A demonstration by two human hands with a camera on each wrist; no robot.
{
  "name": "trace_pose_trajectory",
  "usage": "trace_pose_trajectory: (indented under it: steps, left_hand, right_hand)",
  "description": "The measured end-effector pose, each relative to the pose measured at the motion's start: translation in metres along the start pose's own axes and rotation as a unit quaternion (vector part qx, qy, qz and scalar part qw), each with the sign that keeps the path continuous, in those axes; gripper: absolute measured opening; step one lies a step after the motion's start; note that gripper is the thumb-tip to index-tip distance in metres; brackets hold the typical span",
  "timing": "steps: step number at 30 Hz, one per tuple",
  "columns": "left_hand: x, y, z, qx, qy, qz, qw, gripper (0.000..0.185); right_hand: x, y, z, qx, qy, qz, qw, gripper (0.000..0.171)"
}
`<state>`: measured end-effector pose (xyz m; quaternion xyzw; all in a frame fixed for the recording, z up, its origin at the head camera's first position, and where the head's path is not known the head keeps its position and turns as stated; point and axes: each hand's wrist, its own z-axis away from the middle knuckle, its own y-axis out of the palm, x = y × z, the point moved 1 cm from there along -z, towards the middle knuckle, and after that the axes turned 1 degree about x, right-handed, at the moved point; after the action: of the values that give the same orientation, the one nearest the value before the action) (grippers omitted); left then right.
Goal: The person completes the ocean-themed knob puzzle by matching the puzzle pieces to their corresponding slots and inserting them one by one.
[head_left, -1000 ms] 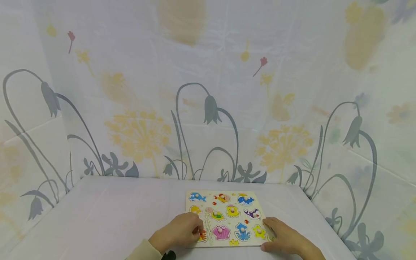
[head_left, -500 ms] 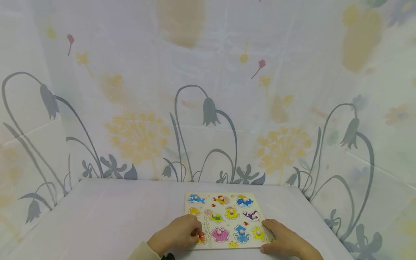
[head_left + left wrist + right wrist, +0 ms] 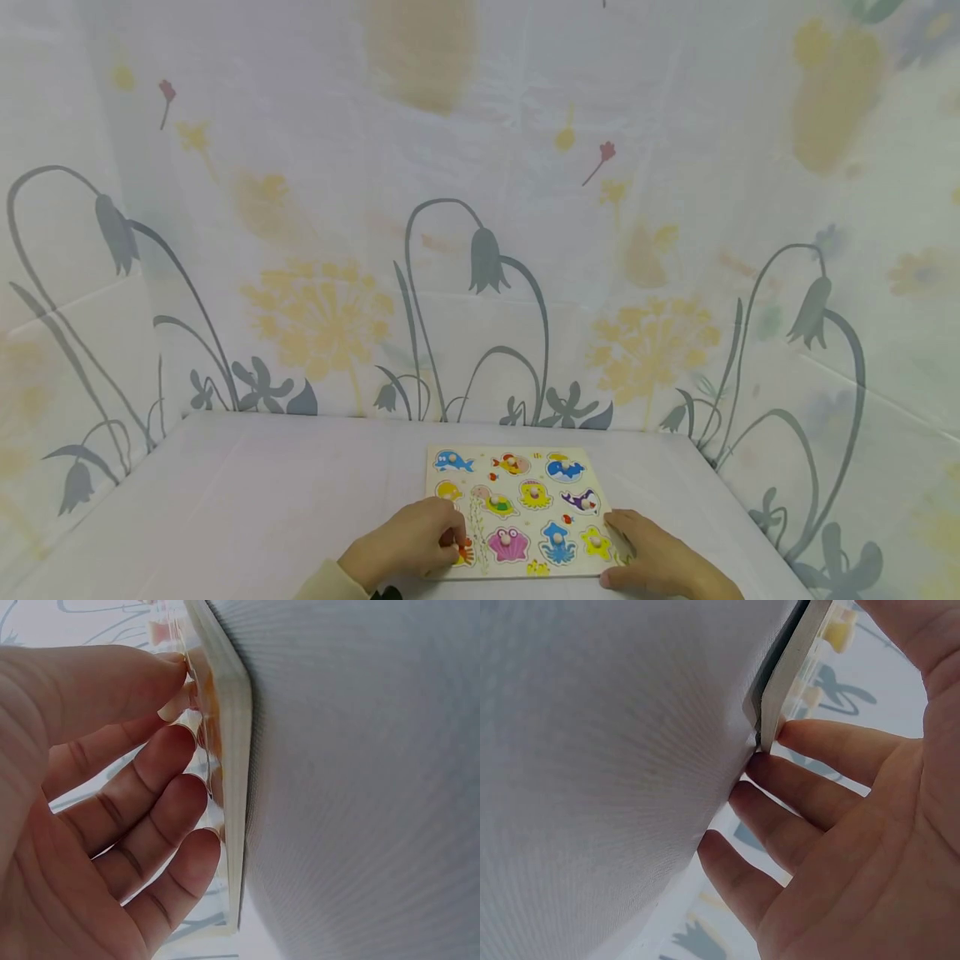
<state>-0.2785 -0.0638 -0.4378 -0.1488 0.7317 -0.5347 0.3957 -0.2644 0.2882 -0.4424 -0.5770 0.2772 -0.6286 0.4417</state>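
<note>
Meanwhile, our left hand [image 3: 408,542] kept pinching the orange peg piece [image 3: 466,550]; our right hand [image 3: 651,557], fingers relaxed, steadied the puzzle board [image 3: 517,475] unchanged.

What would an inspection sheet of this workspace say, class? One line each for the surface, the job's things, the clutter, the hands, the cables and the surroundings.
Surface: table under a pale cloth.
Job's things: wooden puzzle board lies flat near the front edge, sea-animal pieces with pegs seated in it; the orange piece at its near left corner is partly hidden.
Clutter: nothing seen.
Hands: left hand rests on the board's near left corner, fingertips pinching at the orange piece; right hand touches the board's near right corner, fingers relaxed.
Cables: nothing seen.
Surroundings: flower-printed sheets hang behind and on both sides.
</note>
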Motion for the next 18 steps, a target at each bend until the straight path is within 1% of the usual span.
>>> trace_pose_trajectory:
  steps: [5,7,10,13,15,18]
  left_hand:
    - [0.002,0.002,0.0,0.002,-0.002,0.003,1.0,0.007]
    - [0.002,0.003,0.001,0.004,-0.008,0.008,0.9999,0.007]
    - [0.002,0.002,0.001,0.005,-0.021,0.013,0.9997,0.008]
    - [0.002,-0.002,0.004,0.001,-0.033,0.015,0.9994,0.011]
    - [0.004,-0.005,0.007,-0.004,-0.034,0.008,0.9994,0.013]
    - [0.008,-0.011,0.017,-0.018,-0.031,-0.007,0.9994,0.014]
  right_hand:
    - [0.0,0.001,-0.001,0.005,0.03,-0.007,1.0,0.089]
    - [-0.001,0.001,-0.001,0.008,0.039,-0.011,0.999,0.089]
    - [-0.002,0.0,-0.001,0.011,0.037,-0.013,0.999,0.088]
    - [-0.001,-0.003,0.001,0.012,0.037,-0.01,0.999,0.088]
    - [-0.001,-0.005,0.002,0.01,0.035,-0.006,0.999,0.088]
    - [-0.002,-0.01,0.001,0.001,0.027,0.012,1.0,0.088]
